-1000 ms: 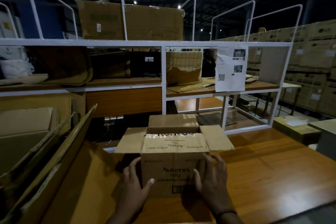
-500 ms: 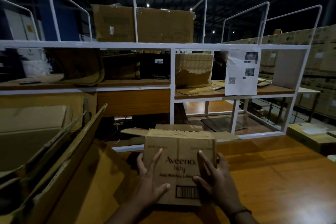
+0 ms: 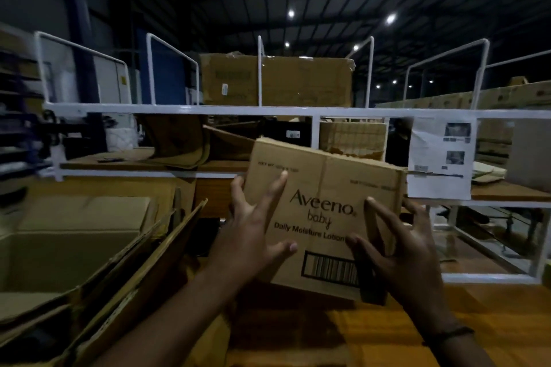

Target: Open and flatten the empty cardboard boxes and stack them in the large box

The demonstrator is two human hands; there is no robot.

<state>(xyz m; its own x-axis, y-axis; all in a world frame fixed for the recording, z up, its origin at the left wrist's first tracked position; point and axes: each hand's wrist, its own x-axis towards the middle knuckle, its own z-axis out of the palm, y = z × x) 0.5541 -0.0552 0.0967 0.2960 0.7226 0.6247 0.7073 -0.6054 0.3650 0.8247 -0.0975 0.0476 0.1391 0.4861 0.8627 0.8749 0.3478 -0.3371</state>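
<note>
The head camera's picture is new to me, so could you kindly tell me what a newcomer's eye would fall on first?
First the Aveeno baby box, held tilted at the centre between the left hand and the right hand. Next, at lower left, the large box with flattened cardboard leaning along its right side. Behind runs the white rack, a big carton on top and a printed sheet hanging at its right.

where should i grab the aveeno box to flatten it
Probably take the Aveeno box by its left and right edges, left hand from the left, right hand from the right: its printed face is turned toward you, leaving both edges exposed.
</note>
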